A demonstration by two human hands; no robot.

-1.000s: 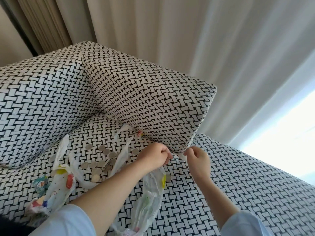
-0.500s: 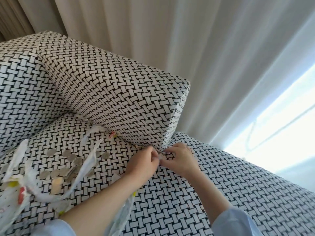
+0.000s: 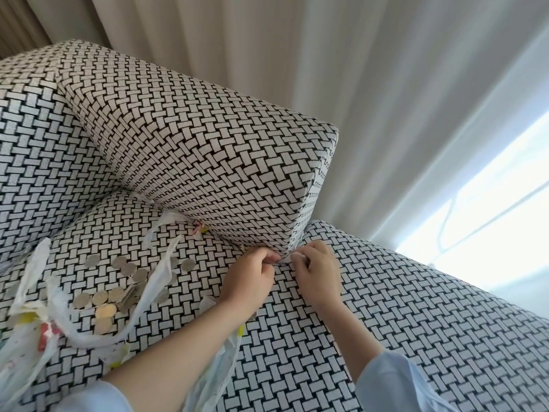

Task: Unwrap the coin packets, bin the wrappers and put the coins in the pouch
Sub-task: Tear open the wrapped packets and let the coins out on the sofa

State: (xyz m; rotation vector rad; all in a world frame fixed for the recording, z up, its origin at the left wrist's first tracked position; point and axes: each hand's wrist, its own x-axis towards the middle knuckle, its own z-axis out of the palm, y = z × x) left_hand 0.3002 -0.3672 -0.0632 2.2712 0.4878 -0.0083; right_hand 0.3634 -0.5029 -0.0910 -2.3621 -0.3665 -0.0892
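My left hand and right hand pinch one small coin packet between them, fingers curled. I judge it light: thin wrap over hard, slippery metal (take the ends). Loose coins lie left of the left hand.

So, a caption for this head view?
Left hand and right hand pinch a white packet by the cushion; coins and wrappers nearby.

Black-and-white basketweave sofa, silver coins, white wrappers with yellow and red spots, cream curtain, pale blue sleeve
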